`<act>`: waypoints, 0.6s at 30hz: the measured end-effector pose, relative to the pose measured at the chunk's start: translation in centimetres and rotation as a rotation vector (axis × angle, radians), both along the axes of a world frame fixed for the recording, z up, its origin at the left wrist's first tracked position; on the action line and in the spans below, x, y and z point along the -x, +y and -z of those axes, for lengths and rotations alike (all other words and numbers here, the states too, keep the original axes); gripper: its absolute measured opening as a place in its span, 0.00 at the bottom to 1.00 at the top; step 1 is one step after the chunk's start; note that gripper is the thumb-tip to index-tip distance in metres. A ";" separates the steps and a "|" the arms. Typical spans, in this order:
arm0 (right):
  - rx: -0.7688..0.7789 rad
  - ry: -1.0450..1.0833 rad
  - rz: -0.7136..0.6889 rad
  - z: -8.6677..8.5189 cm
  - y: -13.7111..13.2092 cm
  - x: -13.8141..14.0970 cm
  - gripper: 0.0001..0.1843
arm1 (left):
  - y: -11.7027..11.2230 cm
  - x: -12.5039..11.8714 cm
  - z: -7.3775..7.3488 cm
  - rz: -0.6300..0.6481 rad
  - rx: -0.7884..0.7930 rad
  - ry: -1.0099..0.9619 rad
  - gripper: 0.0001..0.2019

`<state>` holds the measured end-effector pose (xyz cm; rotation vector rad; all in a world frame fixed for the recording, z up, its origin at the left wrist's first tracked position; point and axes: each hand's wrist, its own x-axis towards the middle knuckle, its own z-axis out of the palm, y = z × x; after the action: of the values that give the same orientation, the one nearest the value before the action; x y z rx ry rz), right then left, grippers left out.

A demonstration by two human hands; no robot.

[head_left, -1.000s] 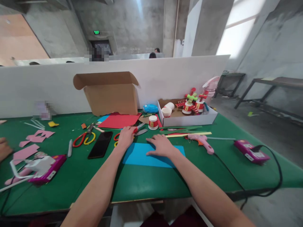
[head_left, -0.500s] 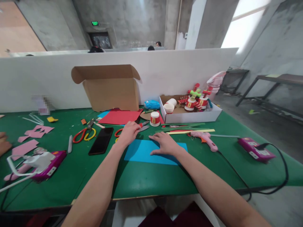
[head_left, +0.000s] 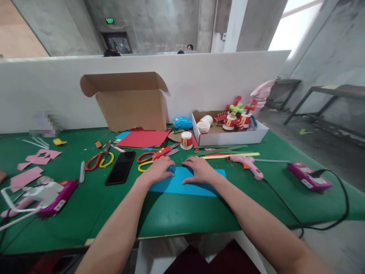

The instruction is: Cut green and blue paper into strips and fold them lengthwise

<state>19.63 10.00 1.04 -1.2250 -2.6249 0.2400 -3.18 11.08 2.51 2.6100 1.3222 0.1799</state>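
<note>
A blue sheet of paper (head_left: 185, 186) lies flat on the green table (head_left: 176, 217) in front of me. My left hand (head_left: 158, 170) rests palm down on its far left corner, fingers together and flat. My right hand (head_left: 199, 169) lies flat on the sheet's far edge, fingers stretched toward the left hand. Just beyond my left hand lie red-and-yellow scissors (head_left: 154, 156), untouched.
A black phone (head_left: 121, 172), a second pair of scissors (head_left: 99, 160), red paper (head_left: 144, 137), an open brown box (head_left: 128, 101), a white box (head_left: 230, 137) with paper cups, a small cup (head_left: 186, 140), a pink glue gun (head_left: 247, 164), magenta devices (head_left: 309, 178) (head_left: 57, 198) and pink scraps (head_left: 38, 158).
My left hand left the scissors and came back onto the blue sheet's left corner. My right hand stayed on the sheet, shifting slightly. The camera tilted a little.
</note>
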 end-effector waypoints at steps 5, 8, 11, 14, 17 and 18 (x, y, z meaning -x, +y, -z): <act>-0.012 0.016 -0.018 0.0 -0.1 0.0 0.42 | -0.3 -0.3 -0.3 0.007 -0.041 0.001 0.12; -0.011 0.030 -0.018 -0.3 -0.4 0.2 0.39 | -0.4 -0.6 -0.6 0.023 -0.047 -0.014 0.07; -0.016 0.025 0.006 -1.1 -0.8 0.2 0.39 | -0.4 -0.5 -0.9 0.054 -0.066 -0.068 0.01; -0.038 0.010 0.037 -2.1 -0.7 -0.6 0.35 | -0.2 -0.2 -1.4 0.043 -0.120 -0.144 0.03; -0.073 0.028 0.115 -2.8 0.2 -2.9 0.20 | 0.0 0.4 -1.9 -0.038 -0.176 -0.214 0.07; -0.094 0.052 0.153 -3.0 0.6 -3.8 0.15 | 0.1 0.7 -2.1 -0.067 -0.185 -0.243 0.08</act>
<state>23.39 10.58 4.05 -1.3604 -2.4534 0.1180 -3.88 11.15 4.59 2.5869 1.3640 0.6373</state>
